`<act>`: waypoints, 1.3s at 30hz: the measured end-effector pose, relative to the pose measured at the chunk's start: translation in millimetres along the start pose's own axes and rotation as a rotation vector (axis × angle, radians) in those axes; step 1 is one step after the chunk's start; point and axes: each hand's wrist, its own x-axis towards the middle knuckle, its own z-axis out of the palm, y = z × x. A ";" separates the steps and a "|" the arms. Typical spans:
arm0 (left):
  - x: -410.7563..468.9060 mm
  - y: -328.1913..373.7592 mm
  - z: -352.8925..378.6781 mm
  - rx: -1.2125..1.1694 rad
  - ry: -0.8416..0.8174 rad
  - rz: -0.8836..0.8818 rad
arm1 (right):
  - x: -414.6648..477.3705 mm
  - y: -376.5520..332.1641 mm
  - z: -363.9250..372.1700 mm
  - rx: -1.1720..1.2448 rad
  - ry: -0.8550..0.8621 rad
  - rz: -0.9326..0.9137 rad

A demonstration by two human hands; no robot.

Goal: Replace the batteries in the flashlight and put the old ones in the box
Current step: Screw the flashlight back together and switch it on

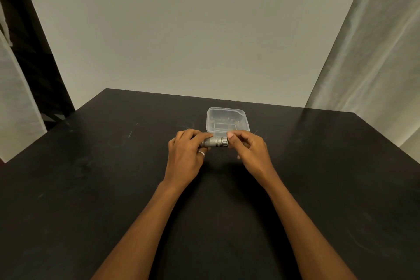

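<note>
A small grey metal flashlight (214, 142) lies sideways between both hands, just above the black table. My left hand (188, 152), with a ring on one finger, grips its left part with curled fingers. My right hand (247, 149) pinches the flashlight's right end with thumb and fingertips. Directly behind the hands stands a clear plastic box (227, 120) with dim shapes inside that I cannot identify. No loose batteries show.
The black table (113, 177) spreads wide on all sides of the hands, its far edge against a pale wall. A curtain (375, 52) hangs at the right, and a dark gap lies at the left.
</note>
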 end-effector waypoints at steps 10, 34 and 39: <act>0.2 0.9 -0.5 0.005 0.001 -0.010 | -0.3 0.2 1.6 -0.082 -0.042 -0.054; -1.0 1.4 -0.8 0.008 -0.012 -0.012 | 1.9 6.2 -3.6 0.015 -0.083 -0.066; -0.9 2.6 -0.4 0.013 -0.011 0.004 | 0.9 6.3 -2.4 -0.016 -0.047 -0.062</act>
